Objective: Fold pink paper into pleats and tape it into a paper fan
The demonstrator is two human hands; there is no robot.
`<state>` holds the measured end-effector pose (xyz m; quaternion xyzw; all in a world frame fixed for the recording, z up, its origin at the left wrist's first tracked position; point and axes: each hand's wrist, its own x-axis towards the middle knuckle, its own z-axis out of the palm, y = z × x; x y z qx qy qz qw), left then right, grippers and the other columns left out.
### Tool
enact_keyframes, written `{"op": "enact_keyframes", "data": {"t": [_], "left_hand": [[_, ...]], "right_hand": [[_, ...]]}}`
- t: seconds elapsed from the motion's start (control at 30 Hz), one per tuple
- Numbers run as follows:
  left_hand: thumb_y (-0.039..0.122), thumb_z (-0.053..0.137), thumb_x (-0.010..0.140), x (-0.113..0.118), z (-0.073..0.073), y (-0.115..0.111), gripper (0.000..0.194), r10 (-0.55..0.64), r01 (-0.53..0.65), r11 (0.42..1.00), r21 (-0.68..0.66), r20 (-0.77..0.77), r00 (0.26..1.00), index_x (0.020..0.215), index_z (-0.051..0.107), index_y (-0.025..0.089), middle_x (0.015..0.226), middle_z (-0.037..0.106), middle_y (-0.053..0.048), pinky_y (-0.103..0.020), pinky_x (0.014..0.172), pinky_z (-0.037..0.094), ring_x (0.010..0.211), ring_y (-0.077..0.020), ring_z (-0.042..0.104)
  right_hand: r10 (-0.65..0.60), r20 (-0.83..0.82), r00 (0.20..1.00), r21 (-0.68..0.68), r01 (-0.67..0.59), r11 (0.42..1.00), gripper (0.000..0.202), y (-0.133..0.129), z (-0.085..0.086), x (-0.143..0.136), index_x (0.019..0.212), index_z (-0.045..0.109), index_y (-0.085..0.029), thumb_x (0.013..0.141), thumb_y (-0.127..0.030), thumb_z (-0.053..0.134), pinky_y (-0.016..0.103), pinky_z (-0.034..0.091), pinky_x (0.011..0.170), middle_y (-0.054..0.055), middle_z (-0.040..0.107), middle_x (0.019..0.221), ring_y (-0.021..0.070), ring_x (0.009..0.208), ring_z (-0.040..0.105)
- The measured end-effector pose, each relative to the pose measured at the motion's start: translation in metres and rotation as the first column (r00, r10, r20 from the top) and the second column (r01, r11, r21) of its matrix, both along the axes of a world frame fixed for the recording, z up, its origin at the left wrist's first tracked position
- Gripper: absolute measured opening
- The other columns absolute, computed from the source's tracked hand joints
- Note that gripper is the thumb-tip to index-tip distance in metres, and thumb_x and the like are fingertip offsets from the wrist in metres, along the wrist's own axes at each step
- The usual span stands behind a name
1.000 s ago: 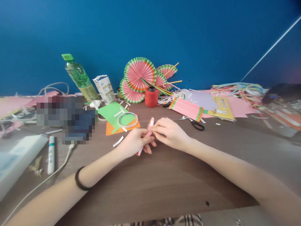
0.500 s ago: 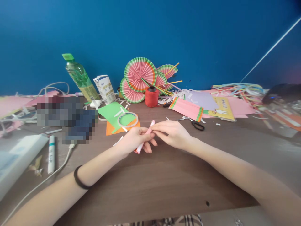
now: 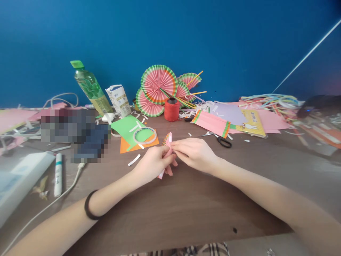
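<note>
A pleated pink paper strip (image 3: 170, 138) with orange-and-green edging is held between my hands above the tabletop. My left hand (image 3: 153, 161) is closed around its lower part, and a white-edged end pokes out below the fingers. At its upper part, my right hand (image 3: 195, 153) pinches the paper with thumb and fingertips. The far end of the pleats fans out slightly to the left. Just left of my hands, a roll of clear tape (image 3: 145, 142) lies on green paper (image 3: 124, 124) and orange paper (image 3: 125, 146).
Black-handled scissors (image 3: 224, 142) lie right of my hands, near a flat pink paper piece (image 3: 210, 122). Behind stand round paper fans (image 3: 159, 83), a red thread spool (image 3: 172, 110), a milk carton (image 3: 119, 101) and a leaning green bottle (image 3: 92, 87). A marker (image 3: 58, 176) lies at left.
The pleated paper has turned more upright, and its far end now spreads out. My left hand has shifted slightly with it; a white scrap beside it shows more fully.
</note>
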<state>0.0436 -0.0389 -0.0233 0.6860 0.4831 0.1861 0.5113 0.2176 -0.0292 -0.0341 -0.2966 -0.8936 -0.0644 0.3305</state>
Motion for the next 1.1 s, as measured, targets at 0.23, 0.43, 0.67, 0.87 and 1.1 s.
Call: {"op": "enact_keyframes", "data": {"t": [0.23,0.43,0.67,0.87,1.1], "left_hand": [[0.04,0.049,0.081,-0.001,-0.001,0.003,0.028,-0.011,0.016,0.998,-0.06,0.09,0.996,0.077,0.056,0.013,0.07,0.068,-0.006,-0.017,0.04,0.043,0.047,-0.0113,0.061],[0.038,0.049,0.081,0.002,0.007,0.002,0.026,0.0,0.016,0.994,-0.112,0.142,0.99,0.076,0.055,0.013,0.079,0.068,-0.006,-0.016,0.038,0.041,0.047,-0.0091,0.06],[0.041,0.048,0.082,0.001,0.006,0.003,0.03,0.005,0.012,0.99,-0.141,0.121,0.993,0.078,0.055,0.012,0.08,0.068,-0.008,-0.015,0.034,0.038,0.047,-0.0099,0.06],[0.041,0.051,0.08,-0.001,0.004,0.006,0.03,0.009,0.016,0.988,-0.155,0.159,0.987,0.087,0.056,0.012,0.079,0.067,-0.007,-0.014,0.033,0.036,0.046,-0.0087,0.059],[0.035,0.052,0.08,-0.006,-0.003,0.014,0.031,0.033,0.011,0.985,-0.172,0.255,0.966,0.101,0.058,0.013,0.064,0.057,0.001,-0.014,0.029,0.027,0.037,-0.0037,0.044]], "right_hand": [[0.002,0.021,1.0,0.003,-0.002,1.0,0.023,0.0,-0.001,0.001,0.083,0.066,-0.016,0.086,-0.017,0.043,0.03,0.052,0.073,0.007,0.072,0.089,0.0175,0.081,0.067],[-0.021,-0.085,0.996,-0.067,0.016,0.998,0.018,0.003,-0.002,0.001,0.079,0.066,-0.018,0.082,-0.015,0.048,0.025,0.05,0.07,0.004,0.072,0.087,0.0154,0.077,0.067],[-0.026,-0.163,0.986,-0.211,-0.009,0.977,0.017,0.002,0.004,0.002,0.081,0.066,-0.017,0.08,-0.012,0.05,0.024,0.05,0.072,0.003,0.072,0.087,0.0146,0.076,0.067],[-0.04,-0.252,0.967,-0.263,-0.028,0.964,0.016,0.004,0.006,0.002,0.081,0.065,-0.016,0.078,-0.011,0.051,0.025,0.049,0.072,0.004,0.071,0.083,0.0141,0.075,0.065],[-0.199,-0.431,0.88,-0.46,-0.024,0.888,0.009,0.014,0.014,0.01,0.078,0.062,-0.017,0.077,-0.016,0.053,0.027,0.05,0.07,0.002,0.069,0.079,0.0144,0.073,0.064]]}}
